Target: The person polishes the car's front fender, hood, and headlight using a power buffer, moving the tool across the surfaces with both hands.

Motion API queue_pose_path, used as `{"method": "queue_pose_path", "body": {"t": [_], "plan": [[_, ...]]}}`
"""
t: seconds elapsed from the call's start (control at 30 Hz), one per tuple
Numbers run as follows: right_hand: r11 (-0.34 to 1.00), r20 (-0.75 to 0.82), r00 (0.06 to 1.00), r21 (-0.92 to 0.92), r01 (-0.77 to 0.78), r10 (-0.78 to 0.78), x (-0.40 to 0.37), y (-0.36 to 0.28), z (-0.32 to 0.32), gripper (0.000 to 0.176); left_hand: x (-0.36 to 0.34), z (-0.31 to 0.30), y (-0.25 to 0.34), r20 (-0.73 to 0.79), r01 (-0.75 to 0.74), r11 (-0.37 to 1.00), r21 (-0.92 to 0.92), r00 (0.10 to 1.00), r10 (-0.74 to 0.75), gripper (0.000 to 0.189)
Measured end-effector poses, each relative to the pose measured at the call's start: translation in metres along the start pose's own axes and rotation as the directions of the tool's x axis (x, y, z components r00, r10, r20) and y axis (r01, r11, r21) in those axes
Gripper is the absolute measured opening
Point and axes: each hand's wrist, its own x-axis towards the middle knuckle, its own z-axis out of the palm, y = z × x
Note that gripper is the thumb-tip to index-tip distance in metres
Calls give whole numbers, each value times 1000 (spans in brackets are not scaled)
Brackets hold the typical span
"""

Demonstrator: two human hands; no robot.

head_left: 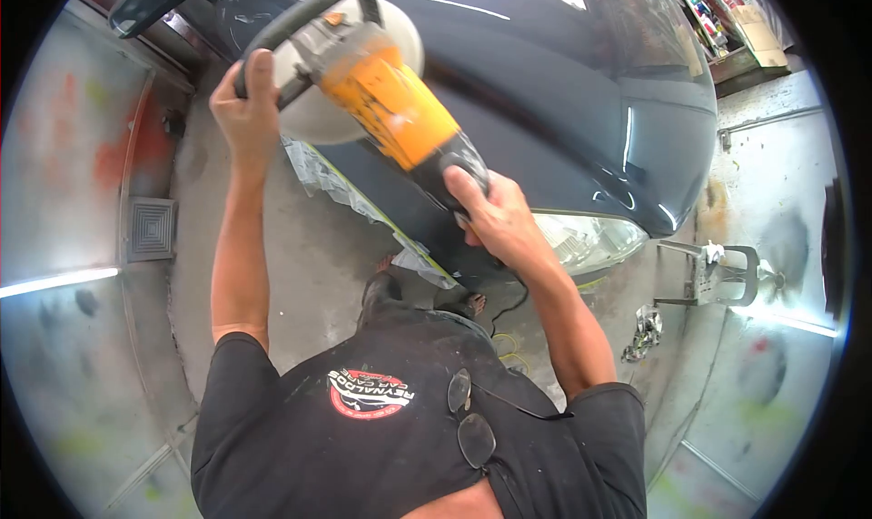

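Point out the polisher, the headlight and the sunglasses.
Polisher [391, 106]: head view, on its orange body.
Headlight [590, 239]: head view, on its clear lens.
Sunglasses [476, 440]: head view, on the lens lower in the picture.

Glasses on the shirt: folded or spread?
At least one temple is spread: it sticks out from the lenses across the black shirt. Other temple: cannot tell.

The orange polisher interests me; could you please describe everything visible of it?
The polisher has a scuffed orange body, black rear grip, greyish metal-looking head, dark loop handle and round whitish pad. It slants before the dark car. The left hand grips the loop handle, the right hand the rear grip. Pad contact is unclear.
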Motion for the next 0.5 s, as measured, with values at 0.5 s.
{"method": "queue_pose_path", "body": {"t": [0.5], "plan": [[943,-164,933,147,-297,320,-245,125,-208,69,-206,209,150,607,253,966,-54,776,-169,29]]}}
